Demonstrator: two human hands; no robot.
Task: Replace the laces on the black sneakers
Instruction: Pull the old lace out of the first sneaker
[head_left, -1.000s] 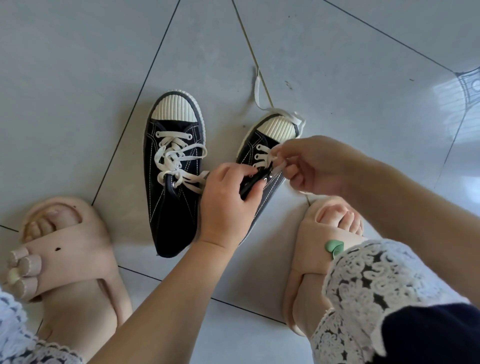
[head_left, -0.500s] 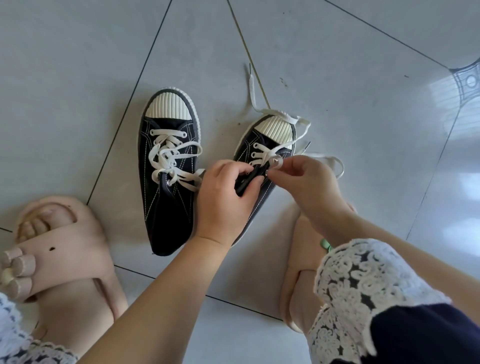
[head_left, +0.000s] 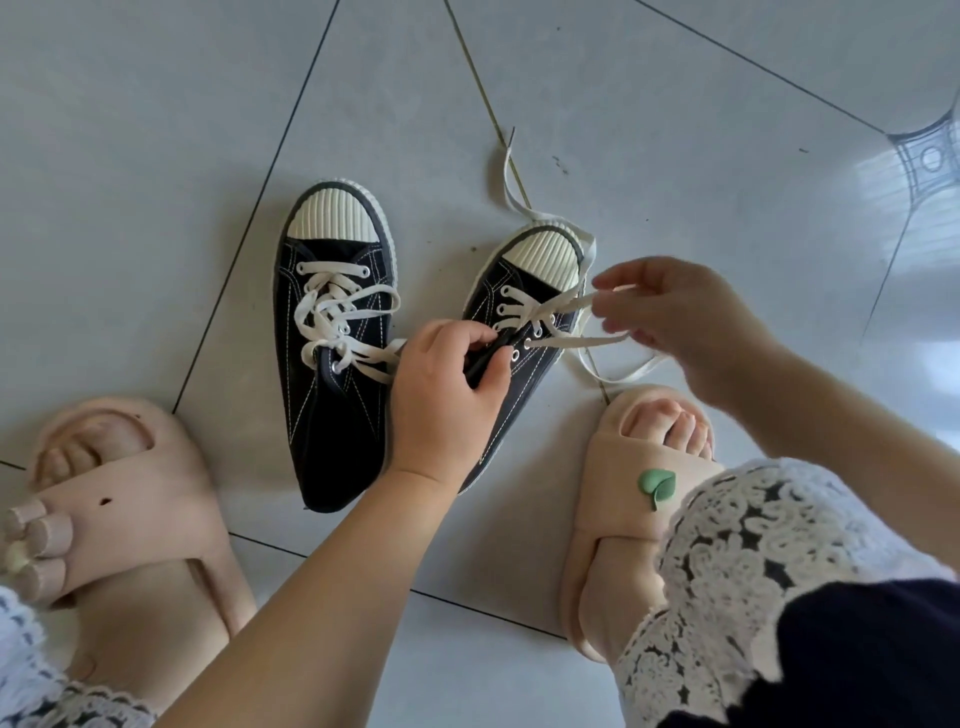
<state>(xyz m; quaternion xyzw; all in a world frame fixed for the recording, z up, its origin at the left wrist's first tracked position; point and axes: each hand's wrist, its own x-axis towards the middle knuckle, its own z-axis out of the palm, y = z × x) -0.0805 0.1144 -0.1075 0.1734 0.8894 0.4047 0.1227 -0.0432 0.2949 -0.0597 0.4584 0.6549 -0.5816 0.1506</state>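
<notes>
Crouching over a pale tiled floor (head_left: 675, 130), the person has the pair of black sneakers set side by side between their feet, toes pointing away. The laced sneaker (head_left: 332, 415) on their left lies flat, its cream lace crossed through the eyelets I can see and loosely bunched near the top. The second sneaker (head_left: 483, 299) sits just beside it, tipped a little onto its side. The left hand (head_left: 447, 384) has a closed grip on it: thumb and curled fingers pinch the black edge by the eyelets, and the hand hides the shoe's rear half. The right hand (head_left: 670, 322) hovers just off the shoe's outer side, slightly blurred, its grip narrow, with fingertips pinched on the loose lace (head_left: 576, 343). That lace runs from the eyelets out to the fingers in two strands. More of it loops on the floor beside the shoe, trails round the ribbed white toe cap (head_left: 545, 252) and runs off across the tile. Beige slippers (head_left: 130, 499) are on both feet, the right one bearing a small green leaf (head_left: 657, 486). A white crochet hem (head_left: 753, 545) covers the right knee.
</notes>
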